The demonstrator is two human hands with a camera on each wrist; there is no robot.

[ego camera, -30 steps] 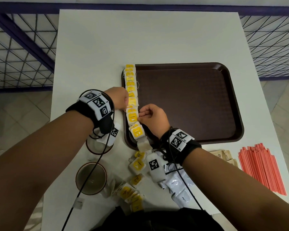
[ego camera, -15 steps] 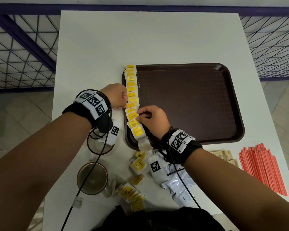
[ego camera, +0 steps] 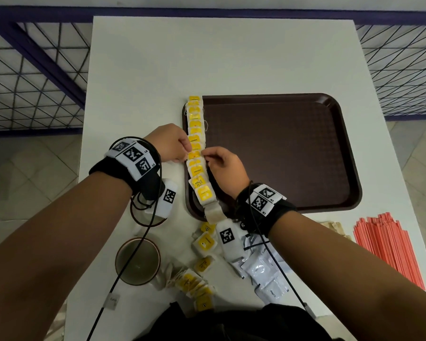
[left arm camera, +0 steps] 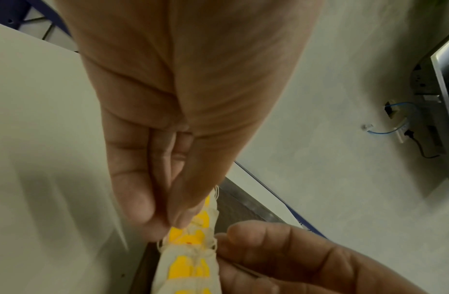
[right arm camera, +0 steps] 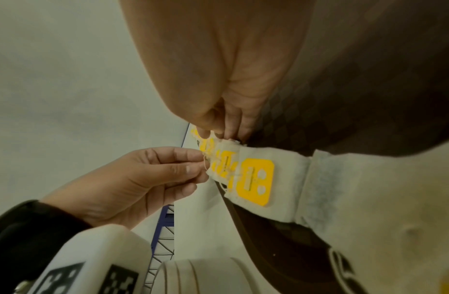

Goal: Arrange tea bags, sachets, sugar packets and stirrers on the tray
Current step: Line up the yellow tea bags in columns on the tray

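Our left hand (left arm camera: 183,123) fills frame from above, fingertips (left arm camera: 140,210) pinched at left edge of tea bag row (left arm camera: 190,260). Our right hand (left arm camera: 301,260) enters lower right, fingertips touching row's right edge. Yellow tags on white bags. Dark tray (left arm camera: 241,202) beneath, on white table (left arm camera: 42,159).

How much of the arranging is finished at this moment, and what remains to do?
Done: a row of tea bags lies along the tray's left edge. In hand: the left hand and right hand pinch the row's middle from both sides. Left: loose tea bags, white sachets, brown packets and red stirrers lie on the table.
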